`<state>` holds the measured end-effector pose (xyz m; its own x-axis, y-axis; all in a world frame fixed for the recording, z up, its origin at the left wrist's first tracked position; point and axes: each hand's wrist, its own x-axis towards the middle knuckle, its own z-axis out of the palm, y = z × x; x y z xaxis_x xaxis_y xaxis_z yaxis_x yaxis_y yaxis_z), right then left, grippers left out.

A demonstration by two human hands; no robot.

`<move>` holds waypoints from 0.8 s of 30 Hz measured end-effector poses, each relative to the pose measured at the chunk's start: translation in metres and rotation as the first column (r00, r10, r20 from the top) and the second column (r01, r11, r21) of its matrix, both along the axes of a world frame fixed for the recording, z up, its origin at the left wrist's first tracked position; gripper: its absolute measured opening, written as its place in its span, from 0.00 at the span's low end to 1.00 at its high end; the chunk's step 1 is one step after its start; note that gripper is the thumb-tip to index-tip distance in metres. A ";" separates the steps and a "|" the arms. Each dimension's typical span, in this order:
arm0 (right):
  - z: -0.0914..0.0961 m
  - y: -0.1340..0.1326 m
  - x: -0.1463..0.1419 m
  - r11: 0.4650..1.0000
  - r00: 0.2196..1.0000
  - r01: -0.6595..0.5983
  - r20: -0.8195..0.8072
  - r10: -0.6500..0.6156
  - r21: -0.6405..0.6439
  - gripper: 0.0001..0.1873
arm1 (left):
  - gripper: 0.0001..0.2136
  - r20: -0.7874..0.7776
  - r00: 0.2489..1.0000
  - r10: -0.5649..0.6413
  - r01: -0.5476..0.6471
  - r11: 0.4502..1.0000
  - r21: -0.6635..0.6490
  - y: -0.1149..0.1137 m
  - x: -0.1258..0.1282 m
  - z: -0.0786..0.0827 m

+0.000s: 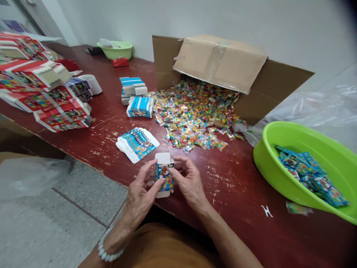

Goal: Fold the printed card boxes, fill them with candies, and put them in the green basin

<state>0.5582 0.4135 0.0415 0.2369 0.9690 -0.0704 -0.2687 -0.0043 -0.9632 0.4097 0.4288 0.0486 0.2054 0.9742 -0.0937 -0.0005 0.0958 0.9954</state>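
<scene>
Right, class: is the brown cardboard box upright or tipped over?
Tipped over: the brown cardboard box lies on its side, colourful wrapped sweets spilling from its mouth onto the red table.

Small blue printed carton [164, 175], flaps open, upright above the table edge.

Bright even light, warped edges (dark corner)

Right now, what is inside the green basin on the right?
A pile of blue printed boxes lies in the green basin; anything beneath the pile is covered.
</scene>
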 end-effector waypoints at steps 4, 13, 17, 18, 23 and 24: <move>-0.004 -0.001 0.002 0.999 0.998 -0.036 0.055 0.036 0.010 0.12 | 0.18 0.031 0.999 -0.031 0.033 0.997 -0.070 0.004 -0.001 0.004; 0.003 0.011 0.023 0.963 0.965 -0.257 -0.077 0.251 -0.081 0.21 | 0.15 0.030 0.997 -0.074 0.077 0.992 -0.099 0.011 -0.003 0.003; -0.004 0.007 0.020 0.976 0.975 -0.219 0.029 0.219 -0.008 0.15 | 0.28 0.175 0.982 -0.075 0.121 0.955 -0.270 0.010 -0.004 0.004; -0.007 0.005 0.019 0.979 0.979 -0.202 0.023 0.202 0.000 0.15 | 0.29 0.215 0.969 -0.124 0.192 0.922 -0.336 0.009 -0.004 0.004; -0.009 0.001 0.017 0.971 0.957 -0.240 0.170 0.233 0.023 0.14 | 0.29 0.332 0.922 -0.200 0.356 0.776 -0.521 0.005 0.000 -0.003; -0.008 0.002 0.018 0.969 0.950 -0.245 0.207 0.235 0.025 0.14 | 0.29 0.318 0.931 -0.177 0.329 0.783 -0.527 0.004 0.002 -0.005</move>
